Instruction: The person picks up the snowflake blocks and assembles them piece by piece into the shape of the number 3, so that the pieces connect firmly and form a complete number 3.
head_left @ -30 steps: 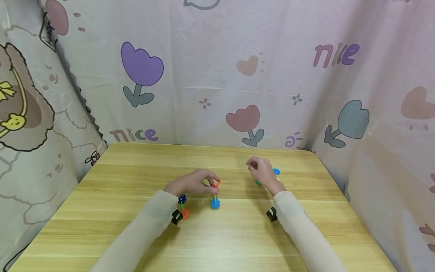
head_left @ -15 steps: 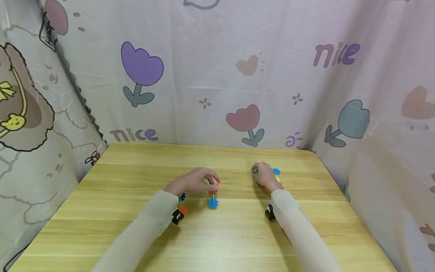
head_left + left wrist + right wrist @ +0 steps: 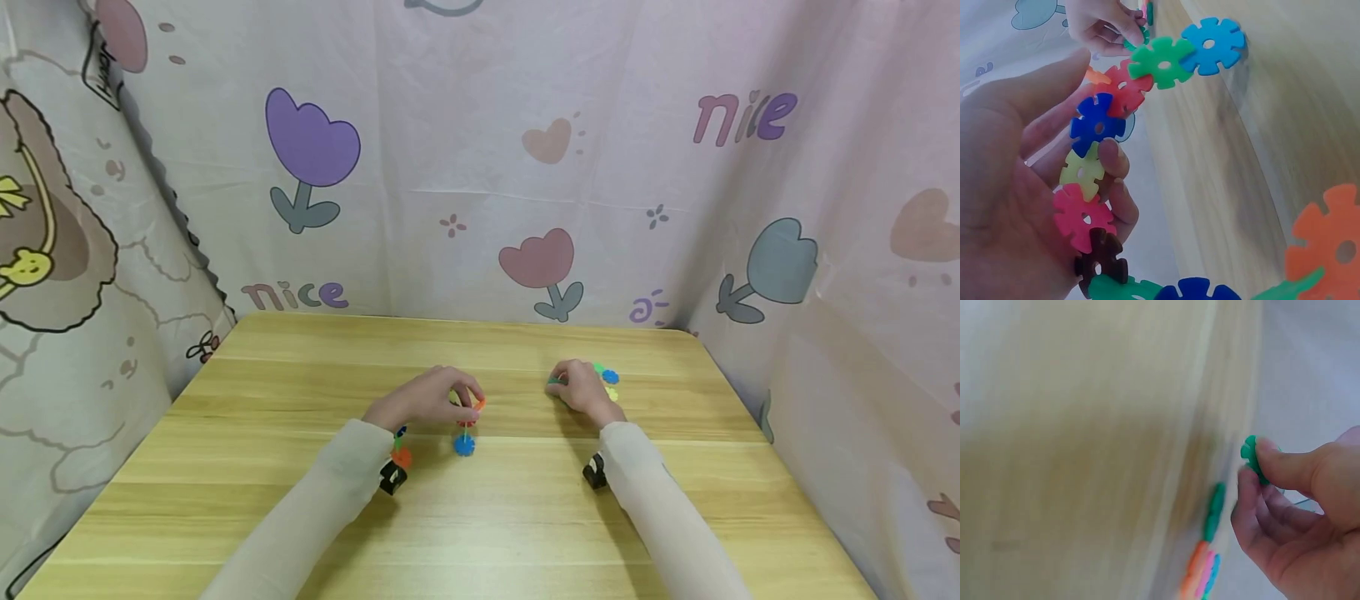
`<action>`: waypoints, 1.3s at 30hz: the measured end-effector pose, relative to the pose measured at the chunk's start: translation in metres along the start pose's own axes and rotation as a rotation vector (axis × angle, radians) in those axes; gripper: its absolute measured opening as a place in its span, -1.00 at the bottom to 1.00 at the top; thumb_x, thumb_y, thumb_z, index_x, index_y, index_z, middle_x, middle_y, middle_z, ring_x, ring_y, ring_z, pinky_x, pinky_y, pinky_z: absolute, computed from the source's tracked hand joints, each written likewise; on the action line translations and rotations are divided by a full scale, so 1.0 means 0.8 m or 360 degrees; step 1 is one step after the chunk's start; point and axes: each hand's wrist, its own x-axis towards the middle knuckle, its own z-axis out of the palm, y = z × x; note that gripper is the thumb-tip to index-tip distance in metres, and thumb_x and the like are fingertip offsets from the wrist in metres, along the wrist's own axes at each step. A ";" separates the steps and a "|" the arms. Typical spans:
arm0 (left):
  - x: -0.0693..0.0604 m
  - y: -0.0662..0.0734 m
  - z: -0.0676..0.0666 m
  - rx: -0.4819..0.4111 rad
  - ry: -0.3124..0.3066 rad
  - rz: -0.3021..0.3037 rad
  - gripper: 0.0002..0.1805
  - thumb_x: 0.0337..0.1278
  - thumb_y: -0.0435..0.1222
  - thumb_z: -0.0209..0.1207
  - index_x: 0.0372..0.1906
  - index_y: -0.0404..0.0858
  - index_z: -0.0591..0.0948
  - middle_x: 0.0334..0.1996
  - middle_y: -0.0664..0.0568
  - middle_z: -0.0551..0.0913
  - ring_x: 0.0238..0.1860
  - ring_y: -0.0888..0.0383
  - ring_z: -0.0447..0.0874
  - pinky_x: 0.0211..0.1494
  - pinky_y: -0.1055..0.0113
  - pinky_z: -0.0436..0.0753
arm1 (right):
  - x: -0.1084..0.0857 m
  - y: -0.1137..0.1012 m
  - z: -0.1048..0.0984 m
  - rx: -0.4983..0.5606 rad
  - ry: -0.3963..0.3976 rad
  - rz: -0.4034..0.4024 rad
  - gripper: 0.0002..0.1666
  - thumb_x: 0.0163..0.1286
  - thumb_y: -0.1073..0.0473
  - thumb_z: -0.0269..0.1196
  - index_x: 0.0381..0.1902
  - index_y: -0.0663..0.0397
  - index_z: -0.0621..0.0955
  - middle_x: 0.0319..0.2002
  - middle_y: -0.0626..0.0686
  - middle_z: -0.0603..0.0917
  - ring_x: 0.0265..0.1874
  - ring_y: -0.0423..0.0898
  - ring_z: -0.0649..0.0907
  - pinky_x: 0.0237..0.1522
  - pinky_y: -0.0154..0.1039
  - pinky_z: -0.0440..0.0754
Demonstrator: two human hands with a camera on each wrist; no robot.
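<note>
My left hand [image 3: 427, 396] grips a chain of interlocking plastic snowflake discs above the table. In the left wrist view the chain [image 3: 1072, 209] curves past the palm and fingers, with a light blue disc [image 3: 1229, 40] at one end and an orange disc [image 3: 1316, 244] near the other. Thumb and fingers of my right hand [image 3: 581, 387] pinch a single green snowflake disc [image 3: 1252, 456], its edge turned toward the right wrist camera. The two hands are apart, and part of the chain is hidden behind the left hand in the head view.
Loose discs lie beside the right hand: a blue disc [image 3: 611, 377], a yellow disc [image 3: 611, 392] and a green disc [image 3: 598, 368]. An orange disc [image 3: 1194, 569] shows in the right wrist view. Printed curtains stand behind and beside the wooden table [image 3: 480, 533].
My right hand has come down to the loose discs, taken a green one and shifted slightly left with it. The hanging chain end has swung a little left; the left hand barely moved.
</note>
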 end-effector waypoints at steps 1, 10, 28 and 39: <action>0.000 0.000 0.000 0.0003 -0.0003 0.0002 -0.74 0.29 -0.20 0.38 0.03 -0.13 0.74 -0.32 0.17 0.80 -0.22 0.07 0.72 -0.15 0.31 0.65 | -0.002 -0.002 -0.001 0.0027 -0.0012 -0.0006 -0.88 0.39 0.28 0.38 -0.19 0.25 0.74 -0.22 0.21 0.79 -0.22 0.05 0.74 -0.10 -0.03 0.74; -0.002 -0.002 -0.002 -0.0028 -0.0042 -0.0051 -0.75 0.30 -0.23 0.37 0.03 -0.14 0.73 -0.29 0.14 0.81 -0.28 0.09 0.79 0.04 0.16 0.68 | -0.013 -0.040 -0.012 0.0256 -0.0064 -0.0124 -0.89 0.44 0.29 0.32 -0.17 0.17 0.77 -0.27 0.11 0.77 -0.37 -0.14 0.69 -0.31 -0.29 0.68; 0.003 -0.001 -0.006 -0.0023 -0.0104 -0.0056 -0.65 0.33 -0.25 0.34 0.16 -0.23 0.69 -0.27 0.09 0.79 -0.23 0.13 0.71 -0.01 0.21 0.72 | -0.032 -0.099 -0.011 0.0482 -0.0193 -0.0387 -0.86 0.41 0.36 0.33 -0.12 0.18 0.76 -0.35 0.09 0.76 -0.42 -0.18 0.69 -0.31 -0.35 0.72; 0.002 0.002 -0.005 -0.0061 -0.0137 -0.0034 -0.64 0.34 -0.22 0.33 0.14 -0.29 0.68 -0.31 0.09 0.79 -0.30 0.10 0.75 -0.09 0.24 0.68 | -0.035 -0.112 0.003 0.0544 -0.0227 -0.0459 -0.86 0.40 0.36 0.34 -0.11 0.19 0.75 -0.35 0.11 0.78 -0.38 0.10 0.78 -0.31 -0.39 0.73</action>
